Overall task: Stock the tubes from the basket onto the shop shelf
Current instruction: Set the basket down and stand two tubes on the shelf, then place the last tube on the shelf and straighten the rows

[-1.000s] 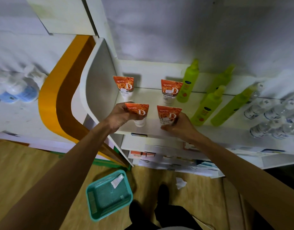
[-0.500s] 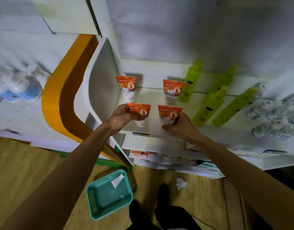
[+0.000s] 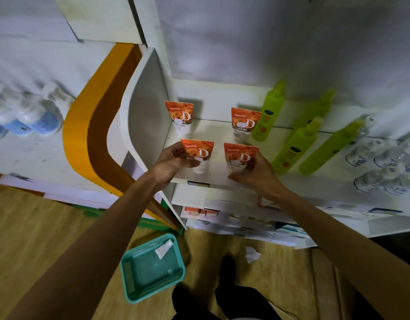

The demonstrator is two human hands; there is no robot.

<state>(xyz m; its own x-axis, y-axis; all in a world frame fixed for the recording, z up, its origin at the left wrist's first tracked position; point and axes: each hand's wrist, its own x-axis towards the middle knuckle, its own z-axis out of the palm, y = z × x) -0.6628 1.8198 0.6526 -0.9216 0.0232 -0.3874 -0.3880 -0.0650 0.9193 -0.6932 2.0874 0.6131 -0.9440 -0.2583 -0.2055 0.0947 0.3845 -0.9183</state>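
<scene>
On the near edge of the white shelf [image 3: 298, 181], my left hand [image 3: 170, 163] clasps one orange tube [image 3: 198, 154] and my right hand [image 3: 257, 172] grips another orange tube [image 3: 239, 157], both upright.

My two bare arms stretched forward and up, left grip [image 3: 170, 163] fingers curled closed, right grip [image 3: 257, 173] cupped closed, wrists near level, hands apart.

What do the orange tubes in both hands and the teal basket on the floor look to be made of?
Orange printed tubes with white caps: likely soft plastic with a glossy finish, judging by the flat crimped top edge and sheen. Teal rectangular basket: apparently moulded rigid plastic with a matte finish, shown by its perforated mesh floor and thick rim.
</scene>
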